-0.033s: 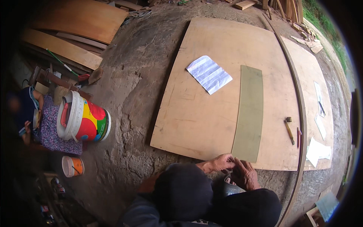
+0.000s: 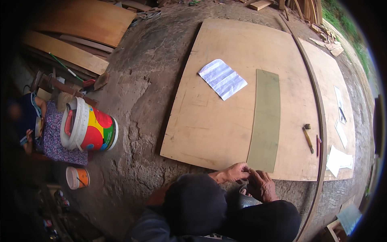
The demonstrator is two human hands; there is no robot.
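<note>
My left hand [image 2: 235,172] and my right hand [image 2: 263,187] meet at the near edge of a large plywood sheet [image 2: 201,121]. Both have bent fingers pinched together by the bottom end of a long olive-green translucent strip [image 2: 264,121]; what they grip is too small to make out. A creased white paper [image 2: 222,79] lies up and left of the strip. To its right lie a wooden-handled tool [image 2: 308,140] and a red pencil-like stick [image 2: 317,147]. My bent knees are below my hands, and part of a sandaled foot shows between them.
A long wooden batten [image 2: 317,105] crosses the right side, beside white paper pieces [image 2: 338,161]. Left are a colourful bucket [image 2: 96,125], a small orange bucket [image 2: 82,177] and a seated person [image 2: 28,121]. Stacked boards [image 2: 80,24] fill the top left; wood scraps [image 2: 330,46] lie top right.
</note>
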